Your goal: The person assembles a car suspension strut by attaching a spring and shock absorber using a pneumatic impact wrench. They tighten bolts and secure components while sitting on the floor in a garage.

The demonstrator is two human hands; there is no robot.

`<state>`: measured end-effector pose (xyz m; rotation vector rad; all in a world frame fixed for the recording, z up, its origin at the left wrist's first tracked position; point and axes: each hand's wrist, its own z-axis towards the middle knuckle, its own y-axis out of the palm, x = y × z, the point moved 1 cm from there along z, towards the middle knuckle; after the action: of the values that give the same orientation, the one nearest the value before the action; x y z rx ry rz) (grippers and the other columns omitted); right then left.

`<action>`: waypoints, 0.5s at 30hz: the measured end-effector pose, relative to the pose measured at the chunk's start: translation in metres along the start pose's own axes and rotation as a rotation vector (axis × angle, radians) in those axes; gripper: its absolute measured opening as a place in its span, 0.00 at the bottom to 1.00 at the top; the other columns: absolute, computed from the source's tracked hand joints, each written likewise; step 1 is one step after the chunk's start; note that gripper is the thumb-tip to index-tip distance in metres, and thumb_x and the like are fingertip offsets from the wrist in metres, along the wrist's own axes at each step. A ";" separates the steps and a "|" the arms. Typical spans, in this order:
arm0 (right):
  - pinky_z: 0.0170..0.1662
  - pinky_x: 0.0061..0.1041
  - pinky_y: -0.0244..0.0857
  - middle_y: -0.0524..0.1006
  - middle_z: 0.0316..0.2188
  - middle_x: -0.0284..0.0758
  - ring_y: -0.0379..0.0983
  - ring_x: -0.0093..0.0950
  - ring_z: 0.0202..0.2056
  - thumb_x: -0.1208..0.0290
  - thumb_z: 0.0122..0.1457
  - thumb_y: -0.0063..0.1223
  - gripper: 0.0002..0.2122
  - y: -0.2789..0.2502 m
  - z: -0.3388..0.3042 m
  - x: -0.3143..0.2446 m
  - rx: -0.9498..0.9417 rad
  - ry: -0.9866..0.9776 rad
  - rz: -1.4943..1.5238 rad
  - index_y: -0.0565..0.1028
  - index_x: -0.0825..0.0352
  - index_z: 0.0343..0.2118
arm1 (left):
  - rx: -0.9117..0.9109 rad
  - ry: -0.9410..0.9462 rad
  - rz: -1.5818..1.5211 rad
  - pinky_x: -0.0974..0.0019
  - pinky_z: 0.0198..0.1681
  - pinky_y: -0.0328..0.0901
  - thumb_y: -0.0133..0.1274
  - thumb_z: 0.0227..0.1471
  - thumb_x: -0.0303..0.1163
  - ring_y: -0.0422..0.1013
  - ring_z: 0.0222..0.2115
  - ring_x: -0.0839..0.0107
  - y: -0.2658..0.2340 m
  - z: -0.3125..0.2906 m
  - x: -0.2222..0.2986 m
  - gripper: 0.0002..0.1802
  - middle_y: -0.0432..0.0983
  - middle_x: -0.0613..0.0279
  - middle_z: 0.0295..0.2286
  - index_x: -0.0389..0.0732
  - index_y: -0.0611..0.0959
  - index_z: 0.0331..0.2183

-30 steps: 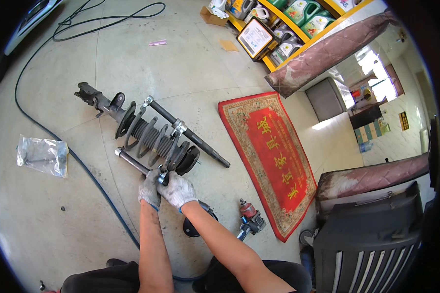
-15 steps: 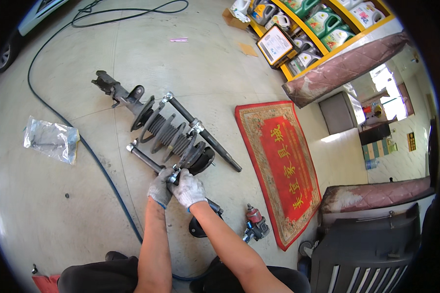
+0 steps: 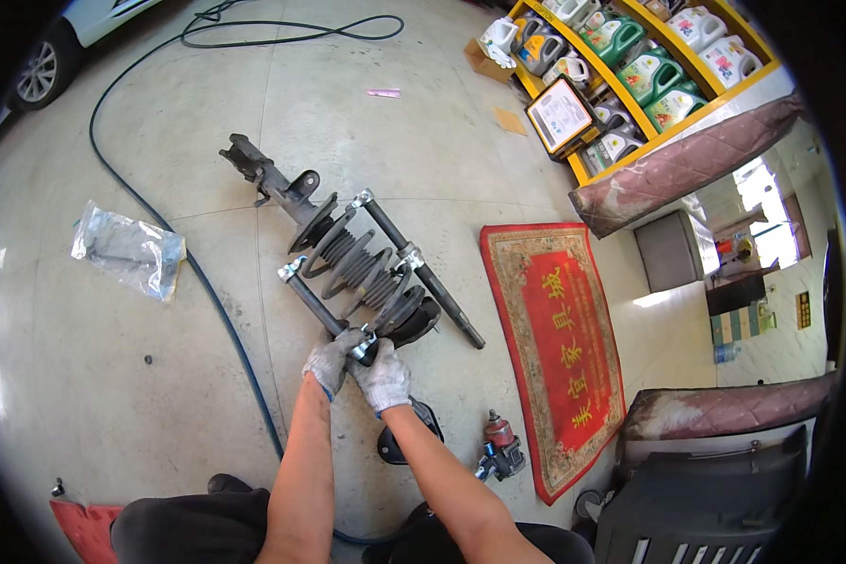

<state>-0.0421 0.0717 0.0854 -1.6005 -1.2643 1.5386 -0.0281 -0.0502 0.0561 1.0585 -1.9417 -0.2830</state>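
A car strut with a black coil spring (image 3: 352, 263) lies on the concrete floor ahead of me. Two black spring compressor rods clamp it, one on the far side (image 3: 423, 273) and one on the near side (image 3: 312, 301). Both hands wear grey work gloves. My left hand (image 3: 329, 365) grips the near rod's lower end. Pressed against it, my right hand (image 3: 382, 376) closes on the same end, by the strut's top mount (image 3: 415, 322).
A black impact wrench with a red band (image 3: 500, 449) lies by my right knee, a round black part (image 3: 397, 442) beside it. A red rug (image 3: 556, 348) is to the right, a plastic bag (image 3: 130, 249) to the left, a black hose (image 3: 226, 320) between. Yellow shelves hold jugs (image 3: 630, 75).
The view has shifted slightly, so the strut sits lower and more to the right. Both hands stay closed on the near rod's end.
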 end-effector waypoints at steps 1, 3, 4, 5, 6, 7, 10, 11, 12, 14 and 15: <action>0.41 0.49 0.73 0.81 0.33 0.52 0.79 0.52 0.36 0.46 0.49 0.67 0.32 0.001 0.001 -0.002 0.002 0.004 0.028 0.68 0.69 0.46 | 0.001 0.025 0.045 0.63 0.45 0.71 0.62 0.54 0.28 0.76 0.39 0.67 -0.006 0.006 -0.005 0.27 0.78 0.59 0.40 0.35 0.72 0.54; 0.42 0.48 0.73 0.81 0.32 0.53 0.79 0.52 0.36 0.47 0.49 0.67 0.32 0.004 0.006 -0.006 0.008 0.019 0.080 0.69 0.69 0.45 | -0.001 0.068 0.134 0.64 0.47 0.70 0.63 0.56 0.33 0.75 0.39 0.68 -0.021 0.024 -0.020 0.27 0.78 0.59 0.42 0.35 0.74 0.54; 0.44 0.47 0.73 0.81 0.35 0.54 0.79 0.52 0.39 0.46 0.49 0.67 0.32 0.000 0.006 -0.014 -0.025 0.059 0.089 0.70 0.71 0.45 | 0.029 0.056 0.066 0.64 0.47 0.70 0.62 0.56 0.36 0.75 0.39 0.68 -0.022 0.025 -0.021 0.26 0.78 0.59 0.42 0.35 0.74 0.53; 0.46 0.47 0.73 0.81 0.36 0.55 0.79 0.53 0.40 0.46 0.49 0.67 0.33 -0.005 0.004 -0.021 -0.049 0.088 0.069 0.69 0.71 0.45 | 0.059 0.045 -0.002 0.64 0.48 0.70 0.62 0.57 0.38 0.75 0.39 0.68 -0.023 0.026 -0.021 0.26 0.78 0.59 0.42 0.35 0.75 0.52; 0.47 0.47 0.73 0.81 0.37 0.55 0.79 0.53 0.41 0.46 0.49 0.66 0.33 -0.014 0.002 -0.030 -0.068 0.120 0.050 0.69 0.72 0.46 | 0.085 0.032 -0.067 0.65 0.48 0.69 0.61 0.58 0.41 0.75 0.39 0.68 -0.022 0.026 -0.020 0.26 0.78 0.60 0.42 0.35 0.76 0.52; 0.49 0.47 0.72 0.80 0.39 0.56 0.79 0.52 0.42 0.45 0.49 0.66 0.35 -0.014 0.003 -0.030 -0.103 0.155 0.037 0.69 0.73 0.47 | 0.080 0.064 0.014 0.64 0.47 0.70 0.59 0.60 0.46 0.75 0.39 0.68 -0.020 0.025 -0.018 0.28 0.78 0.60 0.40 0.35 0.77 0.51; 0.49 0.47 0.72 0.80 0.38 0.56 0.79 0.52 0.43 0.44 0.49 0.66 0.36 -0.020 0.005 -0.037 -0.100 0.224 0.059 0.69 0.72 0.48 | 0.055 0.046 0.024 0.67 0.50 0.67 0.58 0.61 0.47 0.73 0.43 0.70 -0.019 0.020 -0.016 0.31 0.79 0.59 0.43 0.33 0.75 0.55; 0.49 0.47 0.72 0.80 0.39 0.56 0.79 0.51 0.44 0.43 0.49 0.65 0.36 -0.022 0.003 -0.041 -0.100 0.233 0.078 0.69 0.72 0.49 | 0.026 0.067 0.029 0.66 0.46 0.69 0.59 0.60 0.47 0.74 0.41 0.70 -0.026 0.025 -0.016 0.32 0.79 0.59 0.42 0.33 0.75 0.55; 0.49 0.46 0.72 0.80 0.40 0.56 0.79 0.51 0.44 0.43 0.49 0.65 0.37 -0.025 0.002 -0.041 -0.110 0.237 0.080 0.69 0.72 0.49 | 0.016 0.071 0.065 0.65 0.45 0.70 0.59 0.60 0.46 0.74 0.40 0.70 -0.027 0.022 -0.014 0.31 0.79 0.59 0.41 0.33 0.75 0.55; 0.49 0.46 0.72 0.80 0.40 0.56 0.79 0.51 0.45 0.42 0.49 0.65 0.37 -0.028 0.001 -0.037 -0.133 0.244 0.080 0.69 0.71 0.50 | -0.001 0.080 0.133 0.64 0.42 0.72 0.59 0.60 0.44 0.75 0.39 0.70 -0.026 0.010 -0.005 0.30 0.79 0.59 0.41 0.34 0.75 0.56; 0.50 0.45 0.72 0.80 0.41 0.56 0.78 0.51 0.45 0.40 0.49 0.65 0.38 -0.025 0.004 -0.034 -0.154 0.254 0.088 0.68 0.71 0.50 | -0.005 0.107 0.038 0.61 0.40 0.74 0.57 0.62 0.39 0.77 0.38 0.66 -0.025 0.004 -0.005 0.27 0.79 0.58 0.41 0.34 0.75 0.56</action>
<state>-0.0477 0.0502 0.1211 -1.9041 -1.2086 1.2644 -0.0159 -0.0624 0.0367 1.0120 -1.8625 -0.2064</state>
